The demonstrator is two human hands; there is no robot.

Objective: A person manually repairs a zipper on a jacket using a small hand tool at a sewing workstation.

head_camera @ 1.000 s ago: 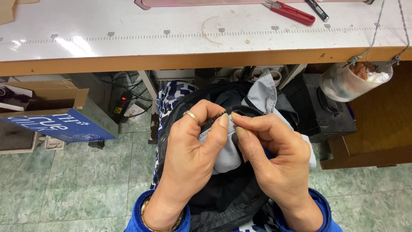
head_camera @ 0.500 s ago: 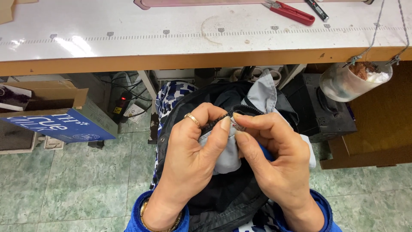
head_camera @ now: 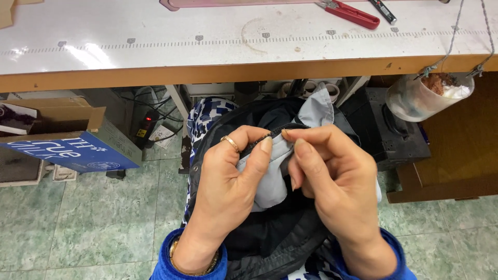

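Observation:
A dark jacket (head_camera: 275, 233) with a pale grey lining (head_camera: 270, 181) lies on my lap below the table edge. My left hand (head_camera: 228, 192), wearing a gold ring, pinches the jacket's dark zipper edge (head_camera: 277, 128) between thumb and forefinger. My right hand (head_camera: 332, 181) pinches the same edge right beside it, fingertips almost touching the left ones. Both wrists show blue sleeves.
A white worktable (head_camera: 207, 46) with a printed ruler strip and wooden front edge spans the top; red snips (head_camera: 350, 13) lie on it. A plastic cup (head_camera: 428, 96) hangs on strings at the right. A cardboard box (head_camera: 57, 135) stands left on green floor tiles.
Both hands stay pinched on the zipper edge; the fingertips have shifted only slightly along it.

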